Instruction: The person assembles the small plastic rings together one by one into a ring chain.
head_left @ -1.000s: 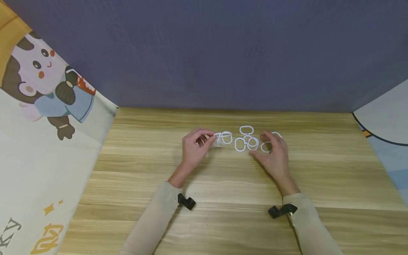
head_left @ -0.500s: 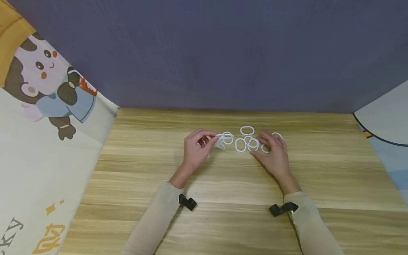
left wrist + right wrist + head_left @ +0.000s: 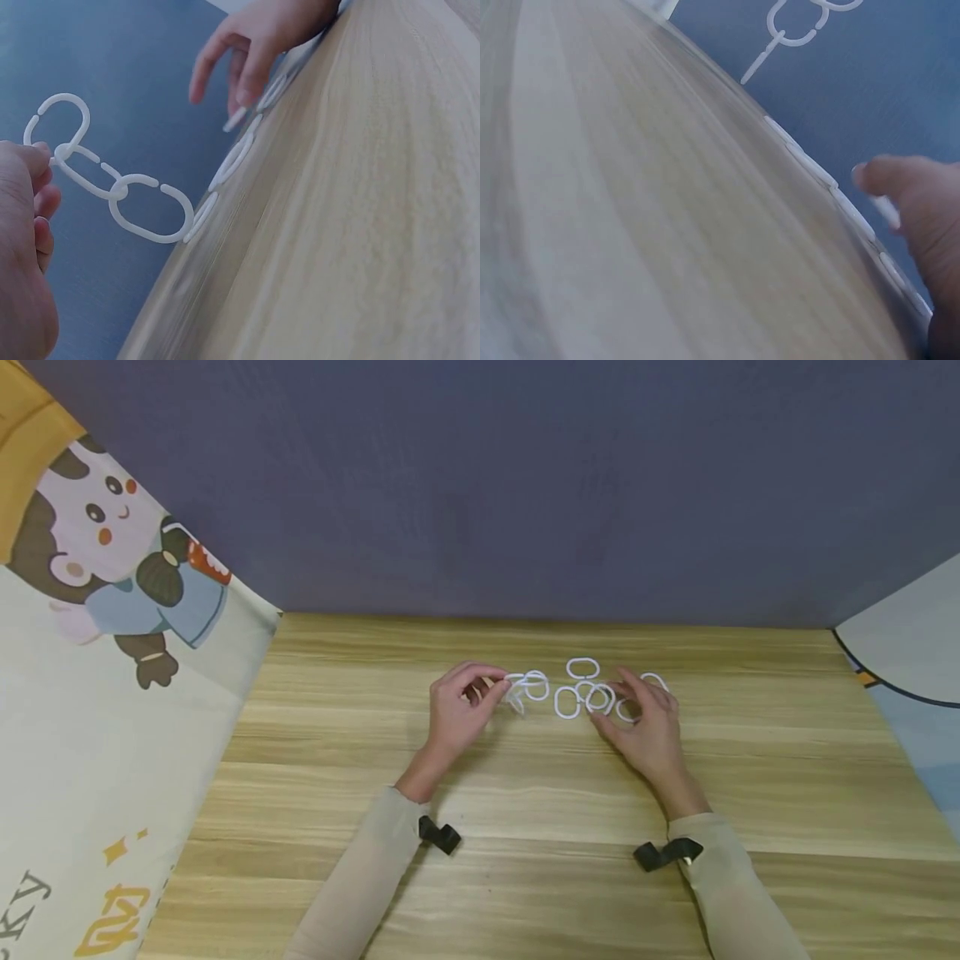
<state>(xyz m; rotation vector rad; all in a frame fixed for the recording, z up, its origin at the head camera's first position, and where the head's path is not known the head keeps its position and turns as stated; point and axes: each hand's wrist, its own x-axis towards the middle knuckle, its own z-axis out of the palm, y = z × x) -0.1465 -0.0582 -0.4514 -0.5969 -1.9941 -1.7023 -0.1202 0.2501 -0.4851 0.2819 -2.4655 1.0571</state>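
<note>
White oval links with a small gap in each are in play. My left hand (image 3: 459, 710) pinches one end of a short chain of several links (image 3: 536, 685); in the left wrist view the chain (image 3: 151, 208) hangs off the fingertips, its lowest link beside links on the table. Thumb and fingers of my right hand (image 3: 647, 727) are curled about a single link (image 3: 602, 699), which looks raised and tilted over others. In the right wrist view, part of that link (image 3: 887, 212) shows behind the thumb; the grip itself is partly hidden.
Loose links lie around the right hand: one behind (image 3: 582, 668), one to its left (image 3: 567, 702), and others beyond and under the fingers (image 3: 653, 678). The wooden table (image 3: 525, 827) meets a dark blue panel (image 3: 525, 493); a printed cartoon sheet (image 3: 82, 735) is at left.
The left hand's chain has swung and hangs differently below the fingertips. The right thumb and fingers have closed on a link, which has shifted slightly right and up.
</note>
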